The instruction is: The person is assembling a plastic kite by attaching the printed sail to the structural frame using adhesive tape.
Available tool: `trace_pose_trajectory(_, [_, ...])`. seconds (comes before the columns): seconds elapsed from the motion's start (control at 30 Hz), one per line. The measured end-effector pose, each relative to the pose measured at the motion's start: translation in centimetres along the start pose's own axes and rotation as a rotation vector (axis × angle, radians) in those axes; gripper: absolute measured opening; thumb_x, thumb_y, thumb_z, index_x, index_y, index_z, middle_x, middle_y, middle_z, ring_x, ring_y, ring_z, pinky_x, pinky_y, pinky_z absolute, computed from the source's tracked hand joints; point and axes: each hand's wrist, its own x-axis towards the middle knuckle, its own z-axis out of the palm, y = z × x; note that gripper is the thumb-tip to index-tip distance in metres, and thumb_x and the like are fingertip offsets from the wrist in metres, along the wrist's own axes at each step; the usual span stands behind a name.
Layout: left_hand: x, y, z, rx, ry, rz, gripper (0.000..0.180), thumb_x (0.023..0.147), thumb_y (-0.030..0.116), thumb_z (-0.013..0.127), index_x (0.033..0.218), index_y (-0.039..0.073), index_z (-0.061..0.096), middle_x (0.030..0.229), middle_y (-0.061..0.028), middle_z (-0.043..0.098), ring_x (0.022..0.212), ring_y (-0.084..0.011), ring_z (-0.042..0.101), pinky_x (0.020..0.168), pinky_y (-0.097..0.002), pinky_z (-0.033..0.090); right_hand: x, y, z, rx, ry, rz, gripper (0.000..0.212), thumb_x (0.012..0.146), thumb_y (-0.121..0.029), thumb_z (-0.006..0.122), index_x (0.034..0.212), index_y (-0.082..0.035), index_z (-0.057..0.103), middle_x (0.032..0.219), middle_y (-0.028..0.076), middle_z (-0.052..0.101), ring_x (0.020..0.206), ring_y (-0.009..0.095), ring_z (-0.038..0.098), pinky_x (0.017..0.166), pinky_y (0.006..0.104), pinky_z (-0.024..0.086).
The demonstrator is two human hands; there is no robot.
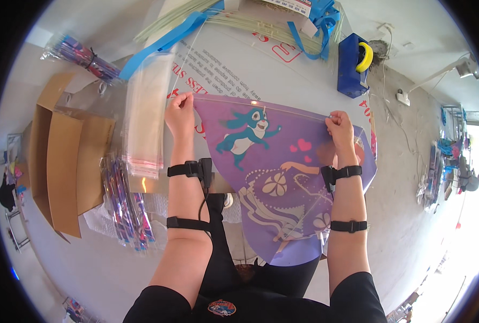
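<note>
A purple kite (298, 183), printed with a blue cartoon animal, pink hearts and a figure in a patterned dress, is stretched between my hands. Its upper part lies over the table, while the lower part hangs past the near edge towards my lap. Along the top edge runs a thin pale rod (288, 110). My left hand (180, 118) pinches the upper left corner, fingers closed. At the right end of the same edge, my right hand (340, 131) is also closed in a pinch. My right forearm covers part of the printed figure.
A grey printed sheet (223, 59) covers the tabletop. Clear plastic bags (149, 118) lie along its left side. Thin pale sticks (245, 31) and blue straps (167, 40) are at the back. A blue tape dispenser (349, 70) stands far right. An open cardboard box (62, 161) sits left.
</note>
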Motion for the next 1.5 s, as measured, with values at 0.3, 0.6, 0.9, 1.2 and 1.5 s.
trace_pose_trajectory(0.3, [0.6, -1.2, 0.3, 0.101, -0.020, 0.085, 0.016, 0.084, 0.014, 0.066, 0.096, 0.004, 0.071, 0.087, -0.0074, 0.070, 0.079, -0.0137, 0.065, 0.074, -0.0263, 0.050, 0.4, 0.4, 0.0, 0.039, -0.004, 0.056, 0.030, 0.076, -0.008, 0.070, 0.103, -0.002, 0.060, 0.075, 0.005, 0.065, 0.066, 0.011, 0.059, 0.059, 0.0245, 0.047])
trace_pose_trajectory(0.6, [0.5, -1.2, 0.3, 0.124, -0.033, 0.083, 0.016, 0.083, 0.013, 0.068, 0.094, 0.003, 0.070, 0.083, -0.0050, 0.068, 0.074, -0.0123, 0.064, 0.070, -0.0263, 0.050, 0.2, 0.2, 0.3, -0.001, 0.008, 0.066, 0.030, 0.074, -0.011, 0.072, 0.101, -0.002, 0.061, 0.078, 0.005, 0.067, 0.071, 0.013, 0.063, 0.066, 0.0263, 0.049])
trace_pose_trajectory(0.9, [0.5, -1.3, 0.2, 0.146, -0.045, 0.101, 0.014, 0.082, 0.012, 0.068, 0.093, 0.003, 0.070, 0.081, -0.0049, 0.067, 0.071, -0.0127, 0.062, 0.069, -0.0267, 0.050, 0.3, 0.0, 0.3, -0.052, 0.013, 0.053, 0.031, 0.073, -0.011, 0.072, 0.101, -0.003, 0.061, 0.078, 0.005, 0.067, 0.073, 0.014, 0.063, 0.068, 0.0273, 0.049])
trace_pose_trajectory(1.2, [0.3, -1.2, 0.3, 0.089, -0.041, 0.087, 0.014, 0.081, 0.012, 0.069, 0.091, 0.002, 0.070, 0.079, -0.0053, 0.066, 0.070, -0.0129, 0.061, 0.068, -0.0265, 0.050, 0.2, -0.4, 0.3, -0.086, 0.018, 0.081, 0.032, 0.072, -0.012, 0.073, 0.101, -0.003, 0.061, 0.077, 0.005, 0.067, 0.073, 0.014, 0.063, 0.069, 0.0280, 0.049])
trace_pose_trajectory(1.5, [0.2, -1.1, 0.6, 0.112, -0.031, 0.081, 0.013, 0.082, 0.012, 0.068, 0.091, 0.002, 0.070, 0.078, -0.0047, 0.066, 0.069, -0.0131, 0.061, 0.066, -0.0269, 0.049, 0.2, -0.4, 0.4, -0.089, 0.034, 0.068, 0.031, 0.073, -0.011, 0.073, 0.100, -0.003, 0.061, 0.075, 0.004, 0.067, 0.071, 0.014, 0.062, 0.067, 0.0273, 0.049])
